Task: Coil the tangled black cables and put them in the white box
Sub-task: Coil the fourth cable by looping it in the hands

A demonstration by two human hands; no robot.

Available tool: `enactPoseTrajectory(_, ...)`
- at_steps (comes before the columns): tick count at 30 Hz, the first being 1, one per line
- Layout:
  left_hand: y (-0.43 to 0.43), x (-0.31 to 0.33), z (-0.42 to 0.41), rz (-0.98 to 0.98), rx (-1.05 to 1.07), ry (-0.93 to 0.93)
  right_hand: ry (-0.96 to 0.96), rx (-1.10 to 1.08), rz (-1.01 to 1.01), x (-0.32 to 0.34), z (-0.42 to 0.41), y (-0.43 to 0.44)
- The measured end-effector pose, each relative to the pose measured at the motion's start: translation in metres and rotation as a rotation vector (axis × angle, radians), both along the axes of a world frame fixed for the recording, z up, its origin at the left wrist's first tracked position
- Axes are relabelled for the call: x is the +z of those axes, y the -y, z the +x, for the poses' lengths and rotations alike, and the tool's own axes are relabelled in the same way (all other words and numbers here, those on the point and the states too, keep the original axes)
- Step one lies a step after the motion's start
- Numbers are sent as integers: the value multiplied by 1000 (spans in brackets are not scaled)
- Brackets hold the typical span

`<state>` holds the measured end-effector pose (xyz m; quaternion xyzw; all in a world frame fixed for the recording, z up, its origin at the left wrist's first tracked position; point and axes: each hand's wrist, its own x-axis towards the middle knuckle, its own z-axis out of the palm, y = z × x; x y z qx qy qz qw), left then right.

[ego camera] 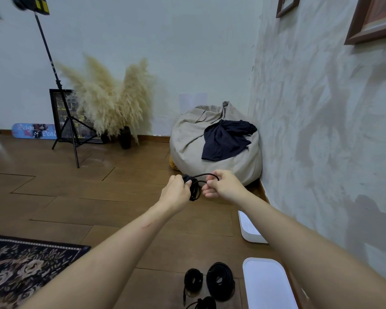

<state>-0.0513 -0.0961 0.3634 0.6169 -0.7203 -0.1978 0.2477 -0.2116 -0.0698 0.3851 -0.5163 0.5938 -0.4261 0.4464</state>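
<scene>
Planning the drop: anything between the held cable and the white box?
Nothing visible. The cable is held in the left hand and right hand above bare floor; the white box sits open-topped below, right forearm crossing its edge.

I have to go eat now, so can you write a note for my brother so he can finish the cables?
Left hand grips a small coiled black cable. Right hand pinches its loose end, winding it. Two finished coils lie on the floor beside the white box; another cable lies at the bottom edge. White lid leans by the wall. Left: finish coiling, box everything.
</scene>
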Motion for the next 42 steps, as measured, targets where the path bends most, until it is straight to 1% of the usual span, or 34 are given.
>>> enactPoseTrajectory(5, 0, -1, -3, -29, 22, 9, -216, -11, 13, -6, 7, 2)
enactPoseTrajectory(9, -3, -2, -9, -35, 19, 31, -225, 7, 30, -8, 13, 1)
enactPoseTrajectory(11, -4, -5, -11, -36, 15, 35, -295, 24, 12, -9, 13, 0)
enactPoseTrajectory(14, -7, -8, -16, -70, 33, 133, -404, 73, -5, -10, 12, 1)
enactPoseTrajectory(15, -8, -8, -19, -87, 33, 153, -392, 93, 5, -10, 12, 1)
enactPoseTrajectory(16, -10, -8, -21, -103, 27, 156, -326, 111, 19, -9, 11, 0)
enactPoseTrajectory(19, -10, -5, -20, -122, 19, 114, 69, 178, 101, 4, 7, -4)
enactPoseTrajectory(20, -9, -4, -18, -128, 26, 102, 122, 184, 118, 9, 3, -6)
enactPoseTrajectory(21, -9, -3, -16, -135, 36, 95, 74, 189, 131, 12, -2, -7)
enactPoseTrajectory(22, -8, -3, -14, -140, 46, 89, -64, 193, 120, 13, -7, -7)
enactPoseTrajectory(23, -8, -3, -13, -139, 54, 83, -224, 201, 80, 12, -11, -7)
enactPoseTrajectory(24, -7, -4, -12, -135, 60, 80, -340, 197, 25, 10, -12, -7)
enactPoseTrajectory(25, -7, -4, -12, -128, 61, 81, -397, 180, -30, 7, -13, -6)
enactPoseTrajectory(27, -9, -6, -14, -119, 59, 86, -380, 121, -105, 1, -12, -4)
enactPoseTrajectory(29, -12, -6, -18, -124, 48, 77, -283, 79, -133, -3, -9, -2)
enactPoseTrajectory(33, -16, -4, -24, -149, 28, 31, -77, 36, -125, -8, 2, 2)
enactPoseTrajectory(37, -15, -1, -22, -184, 41, 0, -17, -49, -109, -12, 11, 9)
enactPoseTrajectory(39, -15, 1, -21, -201, 46, -7, -54, -58, -147, -11, 11, 9)
enactPoseTrajectory(42, -14, 2, -17, -203, 64, -18, -248, -65, -291, -5, 5, 4)
